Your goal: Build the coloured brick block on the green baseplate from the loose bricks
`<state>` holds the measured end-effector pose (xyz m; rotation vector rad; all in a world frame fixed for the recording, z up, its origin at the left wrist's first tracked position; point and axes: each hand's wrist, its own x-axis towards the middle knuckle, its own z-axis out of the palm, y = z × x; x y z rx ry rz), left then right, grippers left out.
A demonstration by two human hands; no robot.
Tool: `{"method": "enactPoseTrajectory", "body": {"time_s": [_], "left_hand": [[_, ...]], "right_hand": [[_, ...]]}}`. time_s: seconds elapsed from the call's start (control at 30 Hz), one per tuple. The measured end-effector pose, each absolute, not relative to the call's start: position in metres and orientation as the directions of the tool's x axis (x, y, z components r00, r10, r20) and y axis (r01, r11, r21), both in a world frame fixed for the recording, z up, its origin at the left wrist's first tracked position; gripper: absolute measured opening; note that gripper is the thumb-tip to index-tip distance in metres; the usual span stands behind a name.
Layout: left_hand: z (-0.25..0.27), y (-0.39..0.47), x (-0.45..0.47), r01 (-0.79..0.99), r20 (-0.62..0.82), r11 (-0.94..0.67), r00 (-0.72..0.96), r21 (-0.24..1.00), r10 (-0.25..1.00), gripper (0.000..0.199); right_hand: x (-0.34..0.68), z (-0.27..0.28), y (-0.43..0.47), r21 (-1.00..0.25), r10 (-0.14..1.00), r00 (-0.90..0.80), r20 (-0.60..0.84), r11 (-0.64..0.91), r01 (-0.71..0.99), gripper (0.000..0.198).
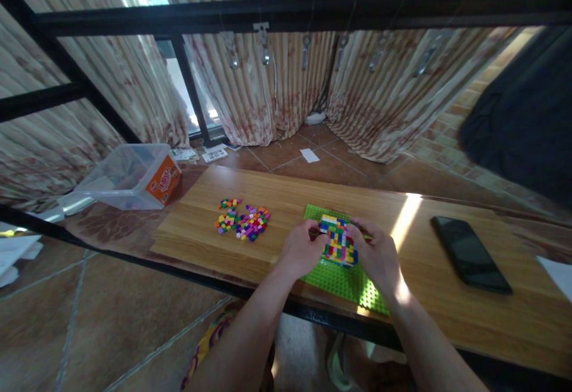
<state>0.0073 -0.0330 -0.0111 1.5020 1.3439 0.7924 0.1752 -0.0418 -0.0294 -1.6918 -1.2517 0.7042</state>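
While floral curtains [277, 100] hang beyond the wooden tabletop [288, 201], the person's left hand [301, 250] and right hand [378, 255] grasp a boxy toy-brick build [338, 243] between them, its top a multicoloured patchwork, over the green studded baseplate [333, 285].

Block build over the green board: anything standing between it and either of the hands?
Nothing visible does: the left hand and right hand are both on the block build, one at each side, over the green board. The loose bricks lie apart to the left, the phone to the right.
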Motion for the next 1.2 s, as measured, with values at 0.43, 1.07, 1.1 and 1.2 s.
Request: {"method": "enactPoseTrajectory", "body": {"time_s": [0.43, 1.07, 1.1, 1.2], "left_hand": [[-0.009, -0.036, 0.009, 0.412, -0.146, 0.066, 0.166, 0.909, 0.975, 0.023], [-0.012, -0.043, 0.015, 0.458, -0.138, 0.052, 0.156, 0.887, 0.978, 0.029], [-0.01, -0.043, 0.013, 0.466, -0.131, 0.045, 0.154, 0.884, 0.979, 0.029], [-0.007, -0.039, 0.001, 0.476, -0.087, 0.034, 0.089, 0.879, 0.992, 0.031]], "right_hand": [[0.178, -0.039, -0.038, -0.954, 0.964, 0.261, 0.057, -0.025, 0.3, 0.053], [0.177, -0.033, -0.039, -0.922, 0.922, 0.387, 0.012, -0.14, 0.362, 0.052], [0.178, -0.031, -0.04, -0.905, 0.913, 0.404, 0.054, -0.126, 0.406, 0.051], [0.178, -0.024, -0.046, -0.833, 0.845, 0.456, 0.28, -0.022, 0.553, 0.049]]}}
